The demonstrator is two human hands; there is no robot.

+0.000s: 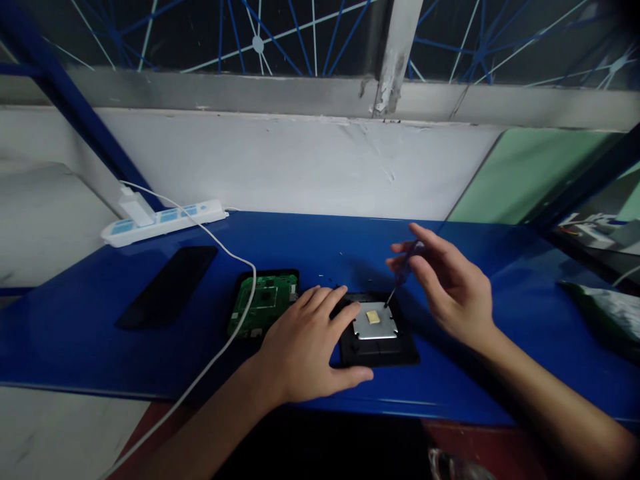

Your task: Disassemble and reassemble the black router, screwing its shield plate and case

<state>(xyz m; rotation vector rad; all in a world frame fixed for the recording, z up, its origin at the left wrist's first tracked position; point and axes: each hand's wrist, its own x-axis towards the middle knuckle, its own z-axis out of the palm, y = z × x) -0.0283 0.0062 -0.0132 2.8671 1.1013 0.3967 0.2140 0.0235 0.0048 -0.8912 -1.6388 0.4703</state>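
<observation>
My right hand (445, 283) is closed on a small screwdriver (407, 261) with a dark, see-through handle. The screwdriver tilts down to the left, its tip at the upper right corner of a silver metal plate (365, 328). That plate, with a yellowish square pad (373, 317) on it, lies in a black casing (390, 353). My left hand (313, 337) rests with fingers spread over the casing's left side, one fingertip at the plate's edge. Left of it, a green circuit board (257, 303) sits in another black shell, partly covered by a white cable and my left hand.
On the blue table (320, 233), a white power strip (190, 215) with a plug stands at the back left, its cable (213, 363) running forward. A flat black panel (167, 287) lies at the left. A green and silver packet (607, 313) is at the far right.
</observation>
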